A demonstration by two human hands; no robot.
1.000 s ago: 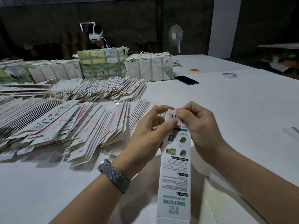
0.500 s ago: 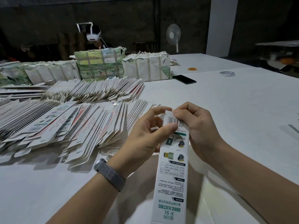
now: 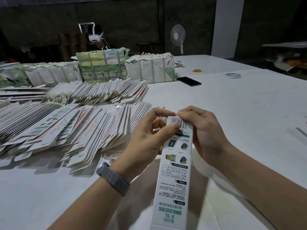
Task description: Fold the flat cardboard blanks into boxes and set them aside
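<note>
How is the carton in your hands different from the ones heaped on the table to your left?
The held carton is opened into a long box shape; the heaped blanks lie flat. It is raised off the table, pinched at its far end by the left hand and right hand; the blanks lie overlapping, untouched. Both show white card with barcodes.

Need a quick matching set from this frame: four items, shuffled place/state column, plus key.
Things:
1. tall white printed cardboard box
2. black flat phone
3. white roll of tape
4. grey woven mesh wristband

Places/states:
A. on the left wrist
B. lying alone, far right on the white table
C. pinched at its top end by the left hand and right hand
D. beside the strapped white paper bundle

Pairs: 1-C, 2-D, 3-B, 4-A
</note>
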